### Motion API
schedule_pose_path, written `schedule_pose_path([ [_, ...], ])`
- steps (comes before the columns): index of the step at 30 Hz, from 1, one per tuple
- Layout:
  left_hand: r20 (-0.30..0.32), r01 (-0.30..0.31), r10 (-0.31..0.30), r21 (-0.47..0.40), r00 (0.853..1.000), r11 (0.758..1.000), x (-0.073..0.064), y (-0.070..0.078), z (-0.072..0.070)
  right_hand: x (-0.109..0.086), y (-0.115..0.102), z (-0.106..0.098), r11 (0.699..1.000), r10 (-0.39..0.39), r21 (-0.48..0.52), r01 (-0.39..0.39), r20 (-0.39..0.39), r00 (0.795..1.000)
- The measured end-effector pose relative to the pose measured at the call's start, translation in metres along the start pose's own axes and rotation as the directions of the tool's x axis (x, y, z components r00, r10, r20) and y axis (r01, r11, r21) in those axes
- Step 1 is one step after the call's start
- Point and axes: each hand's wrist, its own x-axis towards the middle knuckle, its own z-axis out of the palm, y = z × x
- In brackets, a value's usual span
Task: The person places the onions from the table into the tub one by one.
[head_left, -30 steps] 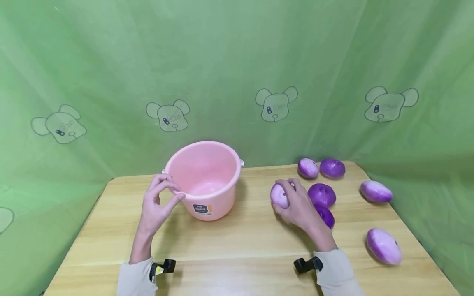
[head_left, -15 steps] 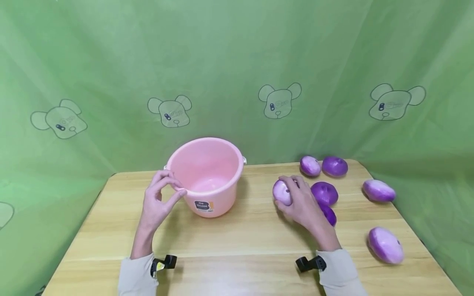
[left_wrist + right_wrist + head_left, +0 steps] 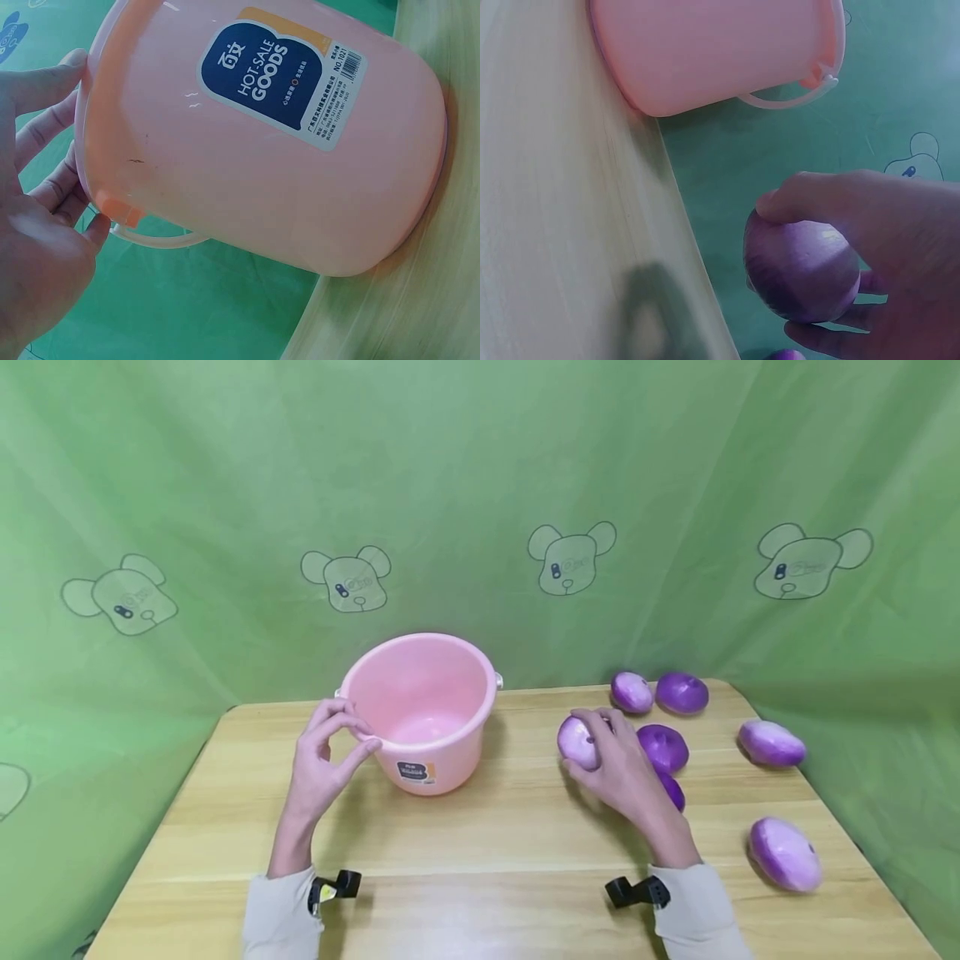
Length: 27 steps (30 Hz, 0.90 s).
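A pink plastic bucket (image 3: 465, 752) stands upright on the wooden table, its label (image 3: 277, 79) facing the person. At its near left rim is the left hand (image 3: 318, 768), pinching the edge between thumb and fingers; the left wrist view shows fingers spread along that rim. To the right of the bucket, the right hand (image 3: 618, 768) grips a purple-and-white onion (image 3: 577, 743) from above. In the right wrist view, the thumb lies on one side of the held onion (image 3: 799, 262), with fingers at the other; its shadow falls on the table.
Beside the right hand sit two dark purple onions (image 3: 663, 748), one partly hidden by the wrist. Two more onions (image 3: 682, 693) lie at the back edge, and a pale pair (image 3: 785, 854) along the right side. A green curtain (image 3: 450, 485) hangs behind the table (image 3: 480, 860).
The whole head view has shifted slightly, so things appear a little higher and further right. Both hands keep their holds on the bucket rim and the onion.
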Motion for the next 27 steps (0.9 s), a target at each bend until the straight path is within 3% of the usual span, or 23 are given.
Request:
schedule_pose_path([
  [19,-0.016,-0.017,0.016,-0.023,1.0,1.0,0.002,0.003,0.003,0.002,-0.013,-0.014,0.999,0.025,0.043,-0.024,-0.03,0.999],
  [27,-0.009,0.019,-0.019,-0.026,1.0,0.999,0.004,0.022,0.005,0.005,-0.016,-0.02,0.998,0.01,0.055,-0.006,-0.074,0.997],
])
